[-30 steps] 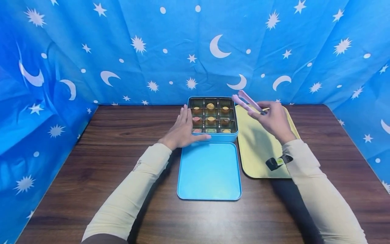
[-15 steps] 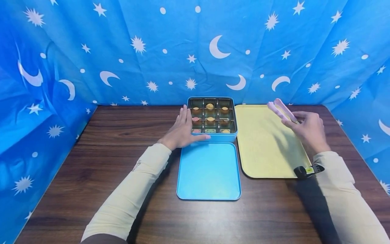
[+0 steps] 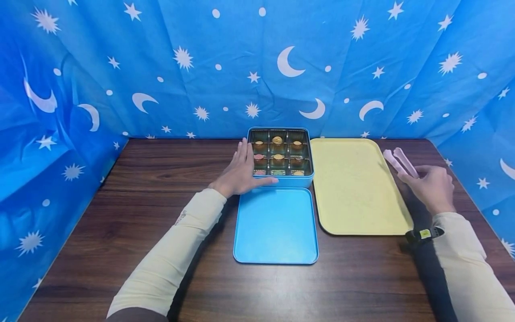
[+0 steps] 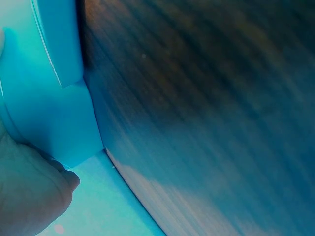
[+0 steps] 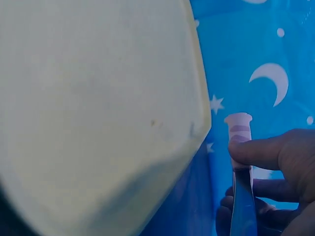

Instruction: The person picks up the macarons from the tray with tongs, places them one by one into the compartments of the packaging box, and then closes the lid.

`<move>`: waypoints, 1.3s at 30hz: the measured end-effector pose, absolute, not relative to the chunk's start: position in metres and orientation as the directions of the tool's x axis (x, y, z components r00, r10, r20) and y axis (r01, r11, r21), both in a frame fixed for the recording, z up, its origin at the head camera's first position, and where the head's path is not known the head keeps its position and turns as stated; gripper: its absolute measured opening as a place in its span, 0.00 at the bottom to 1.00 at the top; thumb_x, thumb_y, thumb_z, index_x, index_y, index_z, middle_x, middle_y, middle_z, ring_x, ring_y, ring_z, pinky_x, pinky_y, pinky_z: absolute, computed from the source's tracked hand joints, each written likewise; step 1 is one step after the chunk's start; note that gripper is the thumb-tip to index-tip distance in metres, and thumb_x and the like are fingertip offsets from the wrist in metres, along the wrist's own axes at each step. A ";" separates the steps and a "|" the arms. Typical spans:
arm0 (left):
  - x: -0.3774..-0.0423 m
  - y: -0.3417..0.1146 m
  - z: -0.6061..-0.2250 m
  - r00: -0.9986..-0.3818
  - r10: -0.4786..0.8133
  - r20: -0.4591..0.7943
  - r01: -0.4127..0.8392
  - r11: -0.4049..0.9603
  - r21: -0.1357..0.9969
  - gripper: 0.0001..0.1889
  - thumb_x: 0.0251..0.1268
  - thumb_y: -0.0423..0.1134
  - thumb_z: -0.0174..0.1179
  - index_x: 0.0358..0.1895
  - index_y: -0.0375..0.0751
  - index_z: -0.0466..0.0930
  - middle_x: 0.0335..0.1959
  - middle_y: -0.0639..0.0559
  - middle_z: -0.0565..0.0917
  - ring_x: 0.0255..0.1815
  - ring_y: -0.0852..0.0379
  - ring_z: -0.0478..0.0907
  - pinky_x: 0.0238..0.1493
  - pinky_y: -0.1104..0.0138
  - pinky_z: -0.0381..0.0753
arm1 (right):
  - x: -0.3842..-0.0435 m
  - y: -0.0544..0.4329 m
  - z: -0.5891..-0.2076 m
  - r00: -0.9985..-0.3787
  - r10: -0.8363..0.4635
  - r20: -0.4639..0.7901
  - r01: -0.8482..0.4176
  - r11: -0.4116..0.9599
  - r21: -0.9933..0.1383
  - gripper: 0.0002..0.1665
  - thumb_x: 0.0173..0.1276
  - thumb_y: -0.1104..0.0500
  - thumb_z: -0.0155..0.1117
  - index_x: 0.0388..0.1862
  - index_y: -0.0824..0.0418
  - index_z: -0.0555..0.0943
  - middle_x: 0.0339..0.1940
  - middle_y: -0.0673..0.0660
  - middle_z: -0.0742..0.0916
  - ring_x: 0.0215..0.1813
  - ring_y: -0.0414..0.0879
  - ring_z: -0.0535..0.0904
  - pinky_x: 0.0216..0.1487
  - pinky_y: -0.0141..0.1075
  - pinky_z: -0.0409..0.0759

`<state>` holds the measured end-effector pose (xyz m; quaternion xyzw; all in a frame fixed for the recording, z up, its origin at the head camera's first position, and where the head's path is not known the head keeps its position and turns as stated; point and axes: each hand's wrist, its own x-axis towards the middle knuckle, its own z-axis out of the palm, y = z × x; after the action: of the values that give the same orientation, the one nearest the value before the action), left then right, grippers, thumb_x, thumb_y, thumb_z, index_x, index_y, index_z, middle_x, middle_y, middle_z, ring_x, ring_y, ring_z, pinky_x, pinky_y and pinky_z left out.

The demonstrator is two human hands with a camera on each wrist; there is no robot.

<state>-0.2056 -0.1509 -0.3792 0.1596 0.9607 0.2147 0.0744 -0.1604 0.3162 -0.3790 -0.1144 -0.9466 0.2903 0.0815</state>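
Note:
My left hand [image 3: 233,176] lies with straight fingers along the left side of a blue tin [image 3: 295,180], its thumb across the front wall. Inside the tin, a divided clear insert holds several small round yellow, pink and green pieces [image 3: 277,140] that look like cookies. Beyond the right edge of the yellow tray, my right hand [image 3: 434,190] grips pink tongs [image 3: 406,163]. Their two arms point away and to the left, parted at the tips. In the right wrist view the thumb presses on the tongs [image 5: 240,135], with other fingers curled behind them.
A light blue lid [image 3: 276,228] lies flat in front of the tin. To its right, the yellow tray [image 3: 358,192] sits on the dark wooden table [image 3: 161,165]. A blue curtain [image 3: 233,40] with moons and stars surrounds the back and sides.
My right hand has carried the tongs rightward and lower, from beside the tin, over the tray, to the tray's right side. The left hand, tin and lid have stayed in place.

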 end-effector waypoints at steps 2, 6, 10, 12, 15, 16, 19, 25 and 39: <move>-0.206 -0.151 -0.380 -0.940 0.333 -0.077 0.268 0.858 0.437 0.71 0.53 0.81 0.56 0.81 0.34 0.26 0.82 0.40 0.24 0.81 0.46 0.21 0.79 0.51 0.35 | -0.159 0.321 -0.383 -0.958 0.275 0.077 0.185 0.803 -0.566 0.40 0.70 0.45 0.66 0.60 0.82 0.76 0.49 0.79 0.83 0.45 0.68 0.76 0.37 0.49 0.67; -0.206 -0.151 -0.381 -0.940 0.331 -0.084 0.264 0.860 0.436 0.72 0.53 0.81 0.56 0.80 0.36 0.23 0.82 0.41 0.23 0.81 0.46 0.20 0.79 0.50 0.35 | -0.156 0.327 -0.389 -0.958 0.278 0.067 0.194 0.804 -0.562 0.38 0.69 0.46 0.67 0.56 0.83 0.77 0.43 0.79 0.84 0.40 0.66 0.78 0.33 0.47 0.69; -0.206 -0.151 -0.381 -0.938 0.336 -0.082 0.269 0.858 0.438 0.72 0.53 0.81 0.55 0.80 0.37 0.22 0.81 0.41 0.22 0.81 0.46 0.20 0.79 0.50 0.35 | -0.155 0.331 -0.394 -0.958 0.285 0.027 0.223 0.800 -0.557 0.39 0.70 0.46 0.67 0.57 0.84 0.76 0.42 0.78 0.84 0.38 0.65 0.79 0.30 0.44 0.71; -0.206 -0.151 -0.381 -0.938 0.337 -0.081 0.270 0.857 0.439 0.72 0.53 0.81 0.55 0.80 0.36 0.22 0.81 0.40 0.23 0.81 0.46 0.20 0.79 0.50 0.35 | -0.154 0.331 -0.396 -0.957 0.289 0.011 0.235 0.799 -0.553 0.40 0.70 0.46 0.66 0.57 0.84 0.76 0.42 0.78 0.84 0.37 0.64 0.79 0.30 0.44 0.72; -0.206 -0.150 -0.380 -0.939 0.335 -0.080 0.269 0.858 0.437 0.72 0.53 0.82 0.55 0.80 0.36 0.23 0.82 0.40 0.23 0.81 0.45 0.21 0.79 0.50 0.36 | -0.154 0.331 -0.398 -0.957 0.289 0.010 0.237 0.804 -0.546 0.40 0.69 0.46 0.67 0.56 0.85 0.76 0.42 0.78 0.84 0.37 0.65 0.79 0.31 0.45 0.71; -0.206 -0.150 -0.380 -0.939 0.335 -0.080 0.270 0.859 0.436 0.72 0.53 0.82 0.55 0.80 0.36 0.23 0.82 0.40 0.24 0.81 0.45 0.21 0.79 0.50 0.36 | -0.153 0.331 -0.398 -0.958 0.287 0.011 0.234 0.805 -0.545 0.40 0.69 0.46 0.67 0.56 0.85 0.76 0.42 0.78 0.84 0.38 0.65 0.78 0.31 0.46 0.71; -0.206 -0.150 -0.381 -0.938 0.336 -0.082 0.270 0.860 0.434 0.72 0.53 0.82 0.55 0.80 0.36 0.23 0.82 0.40 0.23 0.81 0.45 0.21 0.79 0.50 0.36 | -0.152 0.331 -0.399 -0.959 0.282 0.007 0.234 0.809 -0.539 0.41 0.69 0.45 0.67 0.55 0.85 0.76 0.43 0.79 0.84 0.39 0.66 0.77 0.32 0.48 0.70; -0.207 -0.149 -0.381 -0.940 0.331 -0.083 0.264 0.859 0.439 0.72 0.52 0.82 0.55 0.80 0.36 0.23 0.81 0.41 0.22 0.81 0.46 0.20 0.79 0.51 0.34 | -0.151 0.333 -0.399 -0.961 0.275 0.010 0.229 0.822 -0.520 0.40 0.69 0.45 0.67 0.54 0.85 0.77 0.43 0.78 0.84 0.39 0.66 0.76 0.32 0.47 0.69; -0.210 -0.152 -0.383 -0.942 0.328 -0.071 0.253 0.833 0.491 0.71 0.51 0.83 0.55 0.81 0.43 0.23 0.82 0.44 0.22 0.82 0.45 0.22 0.77 0.43 0.42 | -0.152 0.332 -0.401 -0.970 0.243 0.002 0.211 0.844 -0.494 0.38 0.68 0.46 0.69 0.52 0.84 0.78 0.39 0.77 0.84 0.36 0.66 0.78 0.32 0.49 0.71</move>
<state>-0.2100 -0.1517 -0.3827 0.1523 0.9544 0.2452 0.0761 -0.1521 0.3320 -0.4011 -0.1182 -0.9596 0.2535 0.0321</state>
